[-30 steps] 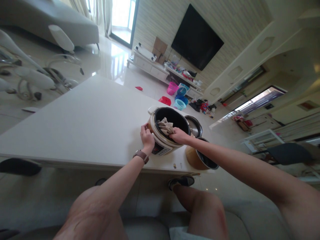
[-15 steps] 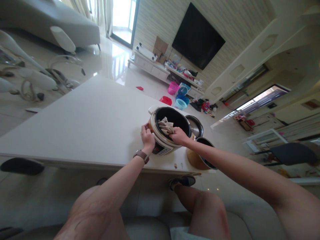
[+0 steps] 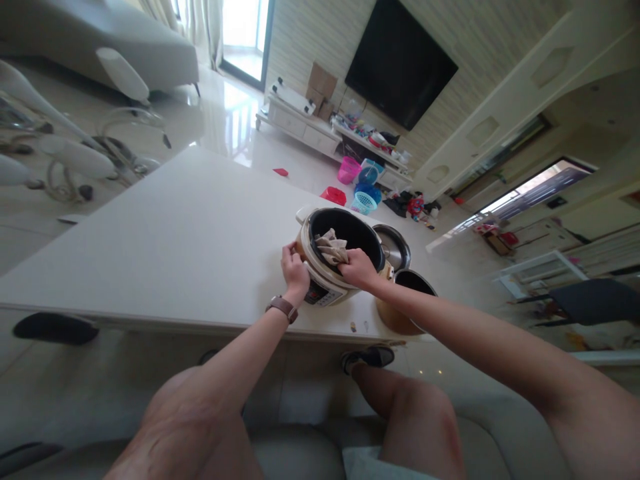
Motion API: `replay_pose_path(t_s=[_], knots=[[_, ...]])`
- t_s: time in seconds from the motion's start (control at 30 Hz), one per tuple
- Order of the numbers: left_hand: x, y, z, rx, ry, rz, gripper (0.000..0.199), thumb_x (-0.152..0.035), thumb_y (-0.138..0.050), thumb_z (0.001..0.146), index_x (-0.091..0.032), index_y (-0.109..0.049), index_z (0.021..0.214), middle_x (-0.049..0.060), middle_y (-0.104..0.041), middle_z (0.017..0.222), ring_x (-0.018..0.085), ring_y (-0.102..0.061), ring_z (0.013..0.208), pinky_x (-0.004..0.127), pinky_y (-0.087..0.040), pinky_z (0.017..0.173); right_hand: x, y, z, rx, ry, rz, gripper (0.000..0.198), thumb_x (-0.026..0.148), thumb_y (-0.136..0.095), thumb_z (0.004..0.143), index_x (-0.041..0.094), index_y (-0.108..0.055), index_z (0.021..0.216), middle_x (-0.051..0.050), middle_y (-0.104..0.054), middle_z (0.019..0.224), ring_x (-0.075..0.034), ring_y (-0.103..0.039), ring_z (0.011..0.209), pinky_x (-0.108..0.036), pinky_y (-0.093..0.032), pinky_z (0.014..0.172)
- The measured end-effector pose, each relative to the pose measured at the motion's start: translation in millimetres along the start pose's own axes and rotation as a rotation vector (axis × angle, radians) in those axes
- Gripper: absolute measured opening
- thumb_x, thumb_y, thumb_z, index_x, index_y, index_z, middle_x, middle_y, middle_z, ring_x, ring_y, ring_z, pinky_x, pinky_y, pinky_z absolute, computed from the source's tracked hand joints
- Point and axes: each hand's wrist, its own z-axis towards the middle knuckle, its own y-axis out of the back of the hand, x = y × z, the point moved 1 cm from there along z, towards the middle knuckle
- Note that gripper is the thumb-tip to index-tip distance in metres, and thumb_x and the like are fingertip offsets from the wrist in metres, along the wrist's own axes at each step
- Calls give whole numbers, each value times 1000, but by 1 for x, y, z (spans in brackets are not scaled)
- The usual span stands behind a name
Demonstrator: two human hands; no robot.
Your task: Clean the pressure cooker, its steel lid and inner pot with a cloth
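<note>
An electric pressure cooker (image 3: 327,293) without its lid stands near the front edge of the white table, its dark inside showing. My left hand (image 3: 296,268) grips the left side of its body, fingers bent against the outer wall. In my right hand (image 3: 359,269) is a crumpled beige cloth (image 3: 331,247), held at the cooker's rim and reaching into the opening. The right fingertips are partly hidden by the cloth. Just right of the cooker sits a golden-brown inner pot (image 3: 397,317), partly covered by my right forearm. Behind that pot lies a round metal lid (image 3: 395,248).
The white table (image 3: 165,233) stretches away to the left. Two small items (image 3: 353,327) lie near its front edge. Beyond it, a pink basket (image 3: 349,171), a light blue basket (image 3: 364,202) and a red stool-like object (image 3: 333,195) stand on the floor.
Both hands keep their hold, the left on the cooker and the right on the cloth. The cloth has barely shifted at the rim. The view has tilted slightly.
</note>
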Motion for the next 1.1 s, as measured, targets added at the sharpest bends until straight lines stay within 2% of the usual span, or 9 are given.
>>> replay_pose_path(t_s=[0.17,0.4,0.73,1.1], knots=[[-5,1,-1,7,2,-10,31,-20,-43,94,-24,-64,117,7,-70,116,23,-64,108,38,-50,101,0,-1,-1,-21,21,-6,25,25,-57,82,18,-81,83,-8,-79,84,-22,-66,75,-28,-36,65],[-7,1,-1,-9,7,-3,29,-21,-45,94,-23,-64,115,6,-70,111,22,-64,104,36,-50,98,4,1,-3,-19,16,-40,27,25,-56,84,17,-82,87,-10,-80,88,-23,-67,76,-29,-35,66],[0,3,2,16,-16,-20,28,-26,-47,94,-24,-63,116,6,-68,110,22,-63,104,36,-50,99,6,2,-6,-49,37,-35,29,25,-55,84,18,-83,86,-11,-80,87,-23,-68,76,-29,-33,65],[-14,1,-3,-30,18,5,29,-17,-43,94,-22,-64,113,7,-69,108,22,-63,102,36,-50,97,8,2,-5,-69,23,-13,27,26,-57,84,18,-83,84,-10,-80,85,-22,-67,73,-29,-33,64]])
